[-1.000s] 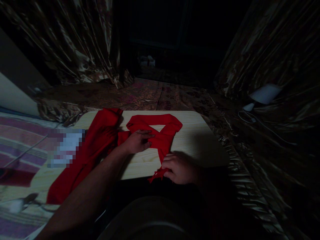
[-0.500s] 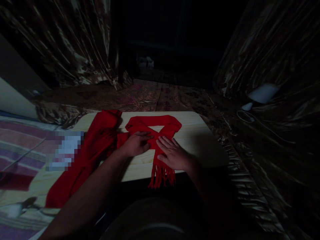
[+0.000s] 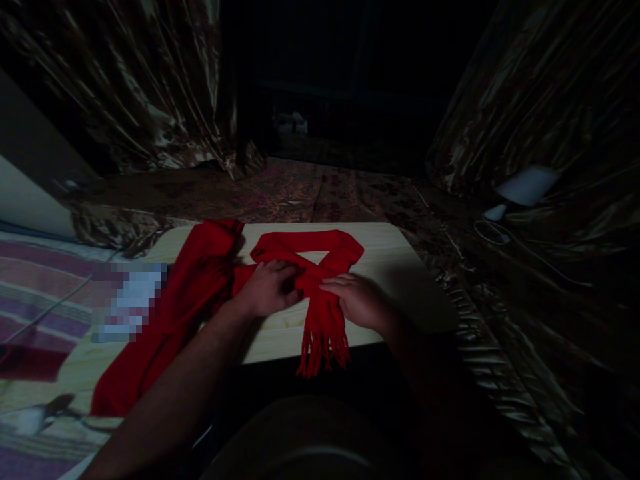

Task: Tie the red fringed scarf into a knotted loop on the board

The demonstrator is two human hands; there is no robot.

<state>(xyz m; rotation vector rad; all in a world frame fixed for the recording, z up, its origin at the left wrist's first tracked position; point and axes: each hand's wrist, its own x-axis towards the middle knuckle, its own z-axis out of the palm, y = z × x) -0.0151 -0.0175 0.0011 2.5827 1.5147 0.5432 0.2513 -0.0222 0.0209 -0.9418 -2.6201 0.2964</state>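
A red scarf (image 3: pixel 327 310) lies on the light wooden table (image 3: pixel 385 293), looped at the top, its strands crossing and one fringed end hanging over the near edge. Left of the crossing, my left hand (image 3: pixel 270 287) has its fingers curled down onto the strand that runs leftward, and closes on the cloth. At the crossing's right side, my right hand (image 3: pixel 363 300) is turned on its side, fingers pressed together over the scarf's edge; its thumb is hidden. The scarf's other length appears as a bulky folded heap of red cloth (image 3: pixel 175 313) along the table's left; the join is partly covered.
A pixelated item (image 3: pixel 125 303) lies at the table's left, beside a striped bedcover (image 3: pixel 40 280). A white lamp (image 3: pixel 527 185) with a cord stands at the right. Patterned curtains (image 3: pixel 165 87) hang behind, and the room is dim.
My right hand has gone from lying flat with fingers spread to turned on its side with fingers together at the scarf's edge. The fingers of my left hand have curled in.
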